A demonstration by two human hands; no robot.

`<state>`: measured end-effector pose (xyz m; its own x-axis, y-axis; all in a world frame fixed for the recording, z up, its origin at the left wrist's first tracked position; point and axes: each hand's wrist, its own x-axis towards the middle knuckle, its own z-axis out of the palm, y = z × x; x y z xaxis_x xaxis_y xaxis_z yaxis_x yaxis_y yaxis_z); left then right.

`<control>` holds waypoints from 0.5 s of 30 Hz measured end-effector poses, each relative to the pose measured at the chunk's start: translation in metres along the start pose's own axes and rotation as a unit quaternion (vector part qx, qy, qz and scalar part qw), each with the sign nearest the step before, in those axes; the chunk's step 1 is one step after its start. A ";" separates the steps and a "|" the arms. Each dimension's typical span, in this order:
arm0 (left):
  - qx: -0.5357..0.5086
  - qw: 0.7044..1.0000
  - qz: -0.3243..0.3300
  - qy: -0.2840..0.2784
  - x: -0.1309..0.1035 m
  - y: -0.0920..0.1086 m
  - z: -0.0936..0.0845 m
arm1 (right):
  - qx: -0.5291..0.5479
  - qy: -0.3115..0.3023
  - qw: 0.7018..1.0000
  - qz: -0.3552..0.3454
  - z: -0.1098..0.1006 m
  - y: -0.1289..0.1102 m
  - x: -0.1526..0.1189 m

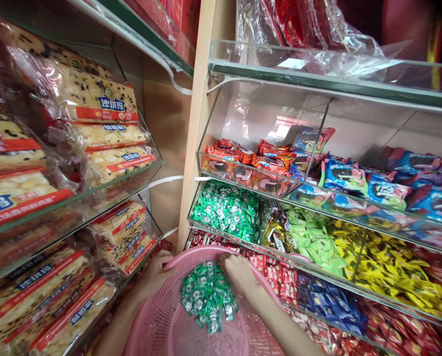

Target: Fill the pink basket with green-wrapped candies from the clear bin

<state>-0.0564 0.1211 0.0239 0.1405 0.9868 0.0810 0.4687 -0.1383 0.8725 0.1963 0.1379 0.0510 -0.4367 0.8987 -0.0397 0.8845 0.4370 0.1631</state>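
A pink plastic basket with holes in its wall is in front of me, low in the head view. Small green-wrapped sweets lie heaped towards its far side. My left hand is closed on the basket's left rim, its fingers partly hidden behind the edge. Across the basket reaches my right arm. Its hand is closed at the far rim, right beside the sweets, with the fingertips partly hidden. Just beyond the basket, a clear shelf bin holds many similar green sweets.
Packaged cereal bars fill glass shelves on the left. A wooden post stands between the shelf units. Right-hand bins hold red-wrapped snacks, blue packets, light green sweets, yellow sweets and dark blue sweets.
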 end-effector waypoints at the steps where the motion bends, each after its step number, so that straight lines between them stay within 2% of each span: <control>1: -0.006 1.000 -0.001 -0.003 0.000 0.000 0.000 | -0.001 -0.001 1.000 0.001 0.000 0.000 0.000; 5: -0.026 0.999 0.006 -0.018 -0.001 0.000 -0.001 | -0.003 0.002 1.000 0.005 -0.002 -0.002 -0.002; 8: -0.032 0.999 0.008 -0.012 -0.002 0.002 -0.001 | -0.002 0.017 1.000 0.000 -0.015 -0.007 -0.008; 11: -0.039 0.999 0.002 -0.006 -0.003 0.005 -0.001 | 0.017 0.054 0.998 -0.020 -0.041 -0.014 -0.015; 15: -0.051 0.999 -0.002 -0.003 -0.005 0.007 -0.001 | 0.067 0.114 0.991 -0.031 -0.089 -0.019 -0.020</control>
<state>-0.0548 0.1156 0.0303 0.1443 0.9868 0.0739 0.3784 -0.1240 0.9173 0.1740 0.1082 0.1363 -0.5038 0.8449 0.1798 0.8616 0.5063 0.0354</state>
